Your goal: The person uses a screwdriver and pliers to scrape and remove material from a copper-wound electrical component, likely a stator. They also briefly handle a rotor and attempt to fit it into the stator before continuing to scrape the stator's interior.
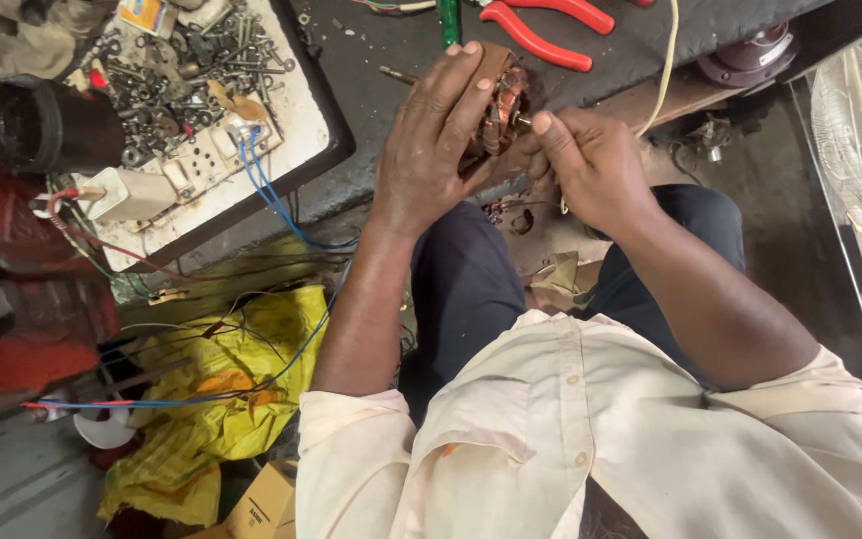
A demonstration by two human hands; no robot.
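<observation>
I clamp my left hand around a copper-wound motor armature above the dark desk, right hand pinching its shaft end, where a slip could nick the windings.

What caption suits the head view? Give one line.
Left hand cradles copper-wound motor armature; right hand pinches its shaft, red pliers nearby.

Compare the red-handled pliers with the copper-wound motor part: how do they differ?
The red-handled pliers lie untouched on the dark workbench; the copper-wound motor part is held up between the left hand and right hand. The pliers are long and bright red; the motor part is stubby and brownish. Both are partly hidden.
</observation>
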